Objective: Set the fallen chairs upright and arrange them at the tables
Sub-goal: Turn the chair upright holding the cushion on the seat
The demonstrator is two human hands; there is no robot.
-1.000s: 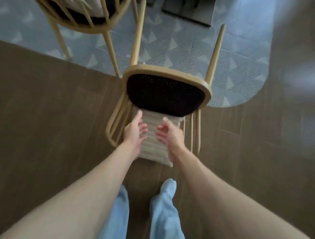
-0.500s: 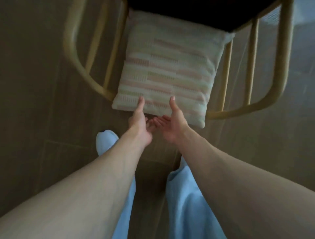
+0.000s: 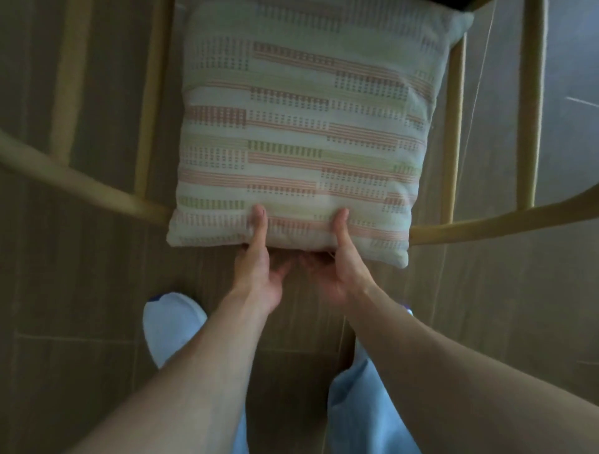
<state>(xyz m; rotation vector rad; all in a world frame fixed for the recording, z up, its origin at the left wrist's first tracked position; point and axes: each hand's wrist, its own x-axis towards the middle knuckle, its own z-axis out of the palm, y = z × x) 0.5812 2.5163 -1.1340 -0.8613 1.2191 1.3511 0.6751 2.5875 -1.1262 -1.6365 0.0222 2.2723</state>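
Observation:
A light wooden chair point(image 3: 486, 223) lies on its back on the floor, its curved top rail and spindles spread across the view. A pale striped cushion point(image 3: 301, 129) lies over the backrest and hides the rail's middle. My left hand point(image 3: 257, 259) and my right hand point(image 3: 343, 259) grip the cushion's near edge side by side. Each thumb lies on top of the fabric, and the fingers go underneath out of sight. Whether the fingers also hold the rail below is hidden. The dark seat point(image 3: 460, 3) barely shows at the top edge.
Brown wood-look floor point(image 3: 97, 308) surrounds the chair. My legs in light blue trousers point(image 3: 356, 405) and a pale foot point(image 3: 171, 320) stand just behind my hands, close to the chair's top rail.
My head has dropped closer, so the cushion fills the view. Both hands moved from hovering at its near edge to gripping it, thumbs on top and fingers below.

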